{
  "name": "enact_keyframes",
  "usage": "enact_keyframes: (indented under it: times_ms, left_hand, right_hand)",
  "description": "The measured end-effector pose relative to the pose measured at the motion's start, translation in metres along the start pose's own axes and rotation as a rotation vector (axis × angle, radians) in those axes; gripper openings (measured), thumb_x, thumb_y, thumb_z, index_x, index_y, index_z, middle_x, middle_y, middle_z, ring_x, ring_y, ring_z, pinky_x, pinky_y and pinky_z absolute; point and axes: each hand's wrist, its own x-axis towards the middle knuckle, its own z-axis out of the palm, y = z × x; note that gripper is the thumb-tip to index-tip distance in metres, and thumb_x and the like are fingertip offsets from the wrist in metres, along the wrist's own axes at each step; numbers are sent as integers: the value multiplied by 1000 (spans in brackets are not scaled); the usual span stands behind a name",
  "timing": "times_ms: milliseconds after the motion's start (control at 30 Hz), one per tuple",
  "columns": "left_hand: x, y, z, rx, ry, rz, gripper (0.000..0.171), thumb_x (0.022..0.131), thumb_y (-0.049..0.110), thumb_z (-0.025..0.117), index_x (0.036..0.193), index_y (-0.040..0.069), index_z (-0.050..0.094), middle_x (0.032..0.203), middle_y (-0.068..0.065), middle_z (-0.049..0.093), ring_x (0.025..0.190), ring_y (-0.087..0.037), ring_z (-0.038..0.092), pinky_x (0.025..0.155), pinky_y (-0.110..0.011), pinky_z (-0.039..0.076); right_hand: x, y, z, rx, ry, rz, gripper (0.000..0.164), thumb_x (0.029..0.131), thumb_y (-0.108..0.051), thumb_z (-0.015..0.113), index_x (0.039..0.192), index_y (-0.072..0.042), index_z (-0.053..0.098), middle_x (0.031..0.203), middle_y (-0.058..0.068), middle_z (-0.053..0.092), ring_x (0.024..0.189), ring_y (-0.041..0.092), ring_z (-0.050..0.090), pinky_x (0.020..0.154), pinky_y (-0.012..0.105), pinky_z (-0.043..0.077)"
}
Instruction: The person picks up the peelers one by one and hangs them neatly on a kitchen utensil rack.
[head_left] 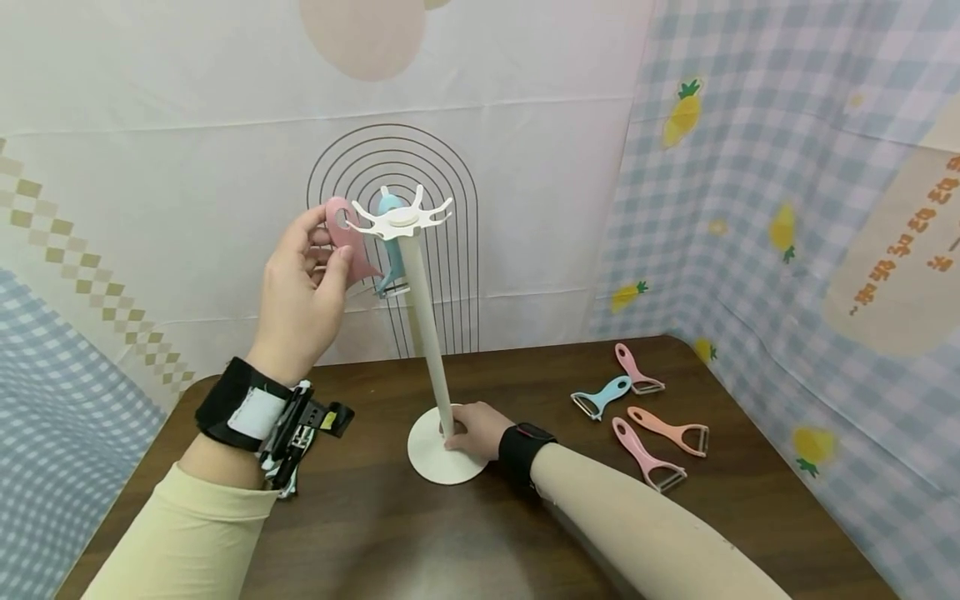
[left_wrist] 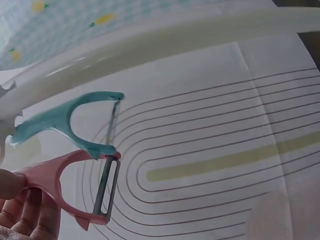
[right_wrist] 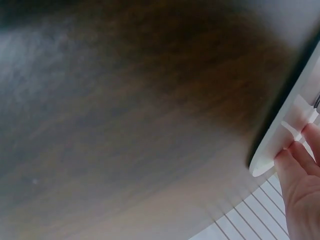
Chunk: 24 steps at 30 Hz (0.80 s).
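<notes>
A white stand [head_left: 426, 321] with a round base and a ring of upturned hooks at its top leans a little to the left in the head view. My left hand [head_left: 296, 287] pinches a pink peeler [head_left: 347, 237] by its handle, the holed end right at the hooks. Beside it a blue peeler [head_left: 391, 250] hangs from a hook at the back. In the left wrist view the blade ends of the pink peeler [left_wrist: 45, 177] and the blue peeler [left_wrist: 55, 117] overlap slightly. Low on the pole, my right hand [head_left: 480, 429] grips the stand just above its base.
On the right of the brown table [head_left: 352, 517] lie several more peelers: a small pink one [head_left: 628, 362], a blue one [head_left: 611, 390], an orange one [head_left: 660, 423] and another pink one [head_left: 637, 448]. A patterned cloth [head_left: 540, 208] hangs behind the table.
</notes>
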Motion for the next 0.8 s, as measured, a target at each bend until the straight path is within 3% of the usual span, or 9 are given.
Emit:
enact_keyframes:
  times_ms: [333,800]
  left_hand:
    - [6,10,1,-34,19,10,34,96,7,58,128,1,52,105,-7,63,88,-10,60,74,-18,49]
    - [2,10,7,15,-39,45,30,96,4,57,125,0,51,102,-9,63,88,-16,62,74,-17,46]
  right_hand:
    - [-2,-2,-1,-37,-2,-11,18,85,-20,75,99,-17,65,97,-2,68,90,10,59,83,27,46]
    - [0,-1,1,-78,-16,-2,21,87,-23,73,105,-15,65,105,0,68,98,11,61,88,29,47]
